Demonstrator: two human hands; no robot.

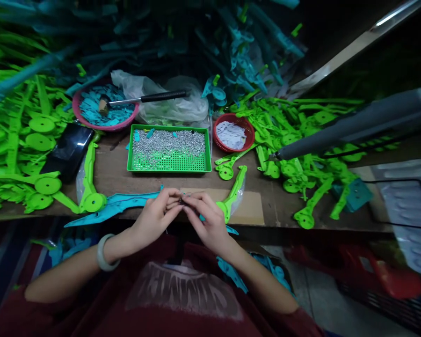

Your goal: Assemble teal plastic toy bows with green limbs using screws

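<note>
My left hand (163, 208) and my right hand (206, 217) meet at the bench's front edge, fingertips pinched together on something small and dark that I cannot make out. Under and beside them lies a long blue plastic part (121, 201), partly hidden by the hands. A green plastic arm with a round disc (94, 201) touches its left end. Another green arm (233, 192) stands just right of my right hand. Beyond the hands is a green tray (168, 172) holding many small shiny metal pieces and a few blue bits.
Behind the tray, a hammer (161, 96) rests across a pink basket (77, 114) of blue pieces. A red basket (250, 142) holds white pieces. Green parts pile up left and right. From the right, a grey powered tool (354, 124) points inward. A dark phone (68, 150) lies left.
</note>
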